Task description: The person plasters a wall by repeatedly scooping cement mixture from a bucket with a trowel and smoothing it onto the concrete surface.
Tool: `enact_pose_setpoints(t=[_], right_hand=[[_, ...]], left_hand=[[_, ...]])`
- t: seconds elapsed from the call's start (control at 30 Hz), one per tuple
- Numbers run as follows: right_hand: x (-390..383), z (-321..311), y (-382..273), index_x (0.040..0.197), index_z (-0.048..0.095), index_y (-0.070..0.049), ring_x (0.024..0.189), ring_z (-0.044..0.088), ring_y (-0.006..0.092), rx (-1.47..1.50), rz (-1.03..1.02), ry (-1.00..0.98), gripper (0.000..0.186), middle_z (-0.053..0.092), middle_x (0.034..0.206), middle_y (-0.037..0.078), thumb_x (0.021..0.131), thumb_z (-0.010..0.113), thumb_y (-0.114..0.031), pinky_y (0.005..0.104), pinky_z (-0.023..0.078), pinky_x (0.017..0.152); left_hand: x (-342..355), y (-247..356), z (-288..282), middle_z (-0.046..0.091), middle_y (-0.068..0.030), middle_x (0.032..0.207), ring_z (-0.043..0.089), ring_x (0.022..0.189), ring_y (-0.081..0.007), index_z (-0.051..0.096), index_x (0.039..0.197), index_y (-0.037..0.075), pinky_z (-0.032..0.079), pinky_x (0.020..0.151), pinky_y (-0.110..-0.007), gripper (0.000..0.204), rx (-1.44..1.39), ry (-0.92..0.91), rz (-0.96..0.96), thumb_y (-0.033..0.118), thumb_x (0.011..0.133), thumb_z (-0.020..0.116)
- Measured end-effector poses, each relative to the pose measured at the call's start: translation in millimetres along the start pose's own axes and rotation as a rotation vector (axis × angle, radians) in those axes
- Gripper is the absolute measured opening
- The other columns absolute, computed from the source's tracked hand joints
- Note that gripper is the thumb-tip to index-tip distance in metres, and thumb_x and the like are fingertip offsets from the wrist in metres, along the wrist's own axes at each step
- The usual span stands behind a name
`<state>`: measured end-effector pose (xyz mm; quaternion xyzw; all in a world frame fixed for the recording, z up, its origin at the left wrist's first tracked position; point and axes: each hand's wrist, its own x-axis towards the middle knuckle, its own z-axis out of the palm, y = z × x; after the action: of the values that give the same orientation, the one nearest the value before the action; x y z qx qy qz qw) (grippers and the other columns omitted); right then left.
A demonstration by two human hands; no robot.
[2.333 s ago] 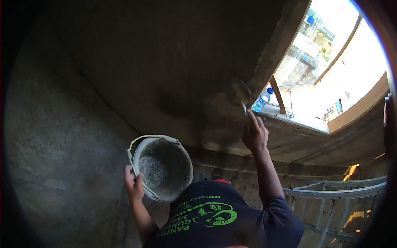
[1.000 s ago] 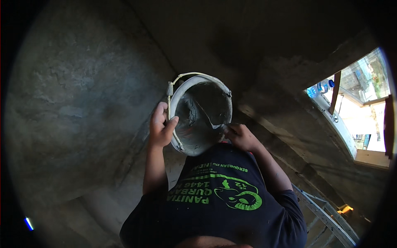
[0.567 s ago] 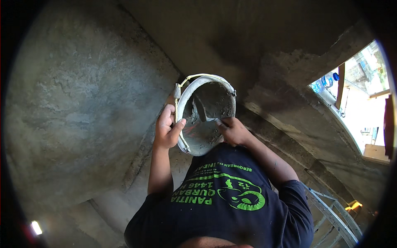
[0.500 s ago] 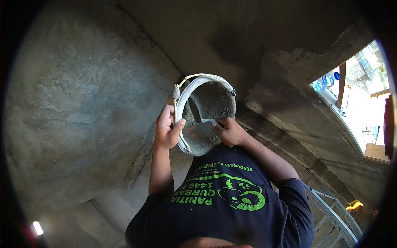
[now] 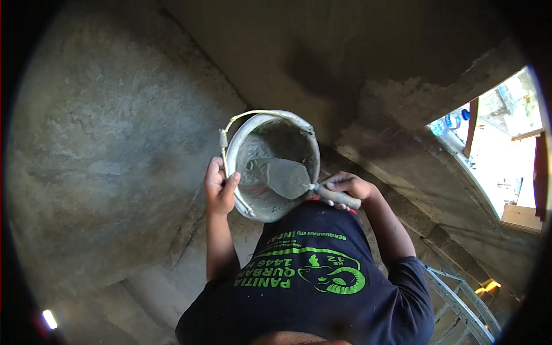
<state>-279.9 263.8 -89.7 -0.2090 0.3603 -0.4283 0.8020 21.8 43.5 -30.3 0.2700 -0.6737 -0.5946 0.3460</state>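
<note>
My left hand grips the left rim of a bucket, thumb over the edge and fingers outside. The bucket is tilted so its inside faces me, and wet grey mortar coats its walls and bottom. Its pale wire handle lies along the left and upper rim. My right hand is closed around the handle of a trowel. The trowel's flat, mortar-smeared blade reaches over the right rim into the bucket.
Rough cement walls rise on the left and ahead. At the right, an opening shows a plastic bottle on its ledge and a wooden board. A metal ladder or scaffold frame stands at lower right.
My right hand has drawn back to the right, bringing the trowel's blade up flat into view. The bucket and my left hand have shifted slightly left.
</note>
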Motion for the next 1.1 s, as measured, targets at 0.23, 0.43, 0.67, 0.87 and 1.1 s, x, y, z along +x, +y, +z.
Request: enact_pose_setpoints(t=[0.23,0.43,0.67,0.87,1.1], right_hand=[[-87,13,-12,0.117,0.063,0.007,0.066,0.061,0.0139,-0.115,-0.485,0.169,0.043,0.065,0.081,0.007,0.092,0.068,-0.028,0.0283,0.049,0.058],[-123,57,-43,0.129,0.058,0.001,0.087,0.067,0.0255,-0.99,-0.658,1.094,0.043,0.067,0.098,0.015,0.089,0.072,-0.008,0.037,0.054,0.074],[-116,35,-48,0.139,0.057,-0.004,0.095,0.069,0.0382,-1.426,-1.01,1.566,0.054,0.067,0.11,0.02,0.086,0.068,-0.001,0.0436,0.057,0.079],[-117,17,-80,0.141,0.057,-0.009,0.097,0.07,0.0355,-1.496,-0.978,1.776,0.057,0.067,0.112,0.015,0.086,0.071,-0.005,0.0433,0.058,0.077],[-118,2,-9,0.142,0.056,-0.009,0.095,0.07,0.0375,-1.408,-0.748,1.763,0.057,0.067,0.11,0.017,0.087,0.069,-0.003,0.0449,0.059,0.074]], left_hand=[[2,-8,-10,0.063,-0.0046,0.096,0.052,0.087,-0.0072,0.047,0.117,0.0,0.041,0.079,-0.023,0.028,0.047,0.007,-0.026,0.006,0.096,0.064],[8,-3,-5,0.062,-0.0063,0.103,0.052,0.09,-0.0074,0.045,0.116,0.0,0.042,0.083,-0.023,0.024,-0.012,-0.009,-0.061,0.0,0.096,0.058],[14,2,-2,0.061,-0.0057,0.103,0.052,0.092,-0.0076,0.044,0.118,0.0,0.042,0.085,-0.024,0.025,-0.022,-0.047,-0.081,0.0,0.096,0.056],[18,8,1,0.06,-0.0059,0.102,0.052,0.091,-0.0075,0.044,0.117,0.0,0.041,0.083,-0.023,0.025,-0.001,-0.047,-0.057,-0.001,0.096,0.056],[11,5,-4,0.06,-0.0056,0.101,0.051,0.088,-0.0073,0.044,0.118,0.0,0.041,0.08,-0.023,0.026,0.011,-0.056,-0.037,0.0,0.095,0.057]])
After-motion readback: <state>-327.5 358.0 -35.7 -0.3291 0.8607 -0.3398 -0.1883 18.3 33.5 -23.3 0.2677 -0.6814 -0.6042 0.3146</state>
